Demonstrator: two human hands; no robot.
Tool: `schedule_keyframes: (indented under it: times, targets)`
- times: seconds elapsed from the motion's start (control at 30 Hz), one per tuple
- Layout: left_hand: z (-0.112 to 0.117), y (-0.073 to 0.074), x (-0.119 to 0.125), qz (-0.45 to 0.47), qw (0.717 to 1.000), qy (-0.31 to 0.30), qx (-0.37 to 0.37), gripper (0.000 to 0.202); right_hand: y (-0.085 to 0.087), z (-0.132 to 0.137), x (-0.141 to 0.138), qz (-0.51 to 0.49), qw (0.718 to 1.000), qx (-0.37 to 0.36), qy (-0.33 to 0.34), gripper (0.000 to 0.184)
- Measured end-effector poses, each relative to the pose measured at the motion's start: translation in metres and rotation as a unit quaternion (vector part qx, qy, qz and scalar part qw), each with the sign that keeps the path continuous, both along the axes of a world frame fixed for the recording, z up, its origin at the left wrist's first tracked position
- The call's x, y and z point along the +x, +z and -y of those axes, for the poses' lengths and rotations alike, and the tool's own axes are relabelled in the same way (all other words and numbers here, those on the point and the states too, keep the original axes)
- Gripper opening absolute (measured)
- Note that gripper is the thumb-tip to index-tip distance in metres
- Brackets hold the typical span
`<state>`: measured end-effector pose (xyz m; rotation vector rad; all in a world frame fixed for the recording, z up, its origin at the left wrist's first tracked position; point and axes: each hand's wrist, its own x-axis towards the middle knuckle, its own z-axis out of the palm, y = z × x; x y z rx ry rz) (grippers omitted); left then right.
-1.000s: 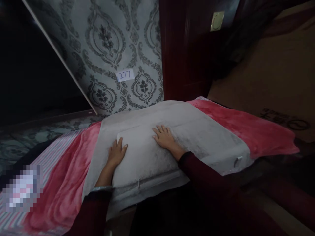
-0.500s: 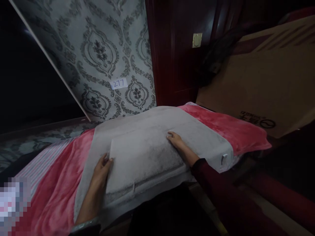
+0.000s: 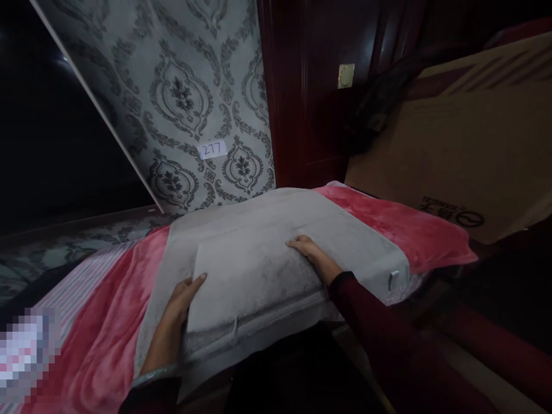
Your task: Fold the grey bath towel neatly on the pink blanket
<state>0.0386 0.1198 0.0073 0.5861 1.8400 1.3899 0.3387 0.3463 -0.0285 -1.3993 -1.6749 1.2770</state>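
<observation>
A folded grey cloth (image 3: 245, 282) with a soft, plush-looking surface lies on a larger spread grey cloth (image 3: 345, 230). At its left edge is my left hand (image 3: 183, 299), thumb laid over the top and fingers curled against the side, partly hidden. My right hand (image 3: 308, 248) grips the far right side, its thumb pointing inward across the top while the other fingertips are mostly out of sight. A small strip like a tag (image 3: 235, 328) hangs at the folded cloth's front edge.
Red plush fabric (image 3: 371, 221) shows on both sides beneath the grey cloth, with striped fabric (image 3: 86, 279) at left. A large cardboard box (image 3: 452, 149) leans at right, beside a dark red door (image 3: 302, 115). Patterned wallpaper (image 3: 185, 98) carries a paper label (image 3: 213, 149) reading 277.
My left thumb has moved right onto the folded cloth's edge, and the hand has closed. My right hand has shifted slightly nearer and left, its thumb now over the top. The view has tilted slightly.
</observation>
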Motion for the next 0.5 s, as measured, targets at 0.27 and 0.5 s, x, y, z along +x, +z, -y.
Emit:
schedule_keyframes:
  times: [0.27,0.5]
  targets:
    - [-0.002,-0.013,-0.004,-0.014,0.999,-0.011,0.029,0.021,-0.001,-0.003,-0.001,0.056,0.997,0.045,0.001,0.025]
    - [0.001,-0.017,-0.003,-0.049,0.998,0.008,0.03,0.046,-0.016,-0.007,-0.005,0.088,0.993,0.076,-0.004,0.035]
